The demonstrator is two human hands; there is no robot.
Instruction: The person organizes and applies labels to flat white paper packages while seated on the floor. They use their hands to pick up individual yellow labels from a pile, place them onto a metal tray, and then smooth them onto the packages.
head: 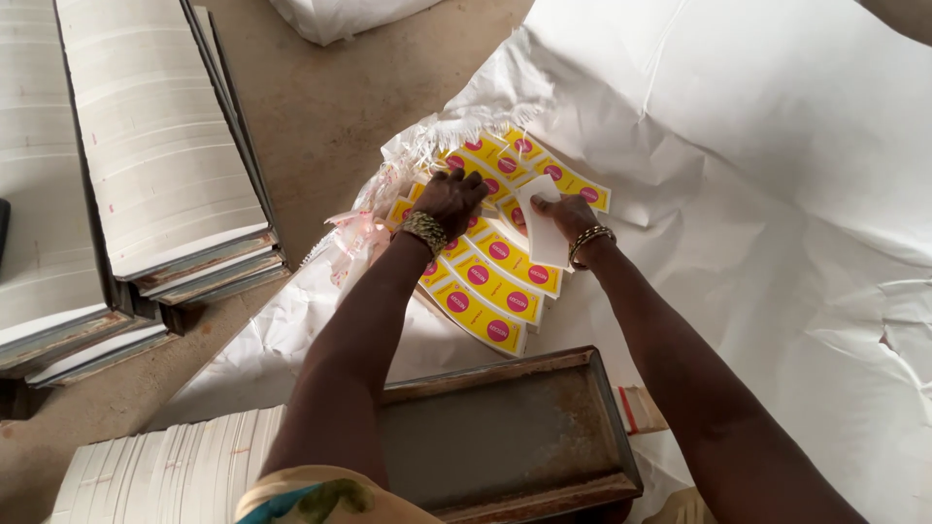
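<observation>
The left hand (452,197) presses palm-down, fingers spread and curled, onto a fanned heap of glossy yellow labels (497,281), each a curved strip with pink round spots. The right hand (566,215), just beside it, pinches one blank white strip (544,228) of thin card between thumb and fingers, its plain back upward. Both wrists carry beaded metal bangles. The labels lie on crinkled white paper sheeting (777,194) spread over a frayed woven sack. Nearer the body sits a shallow rusty metal tray (505,437), rectangular with raised rims. To the left, long stacks of white card strips (155,136) rest in narrow trays on the dusty concrete floor (340,97).
</observation>
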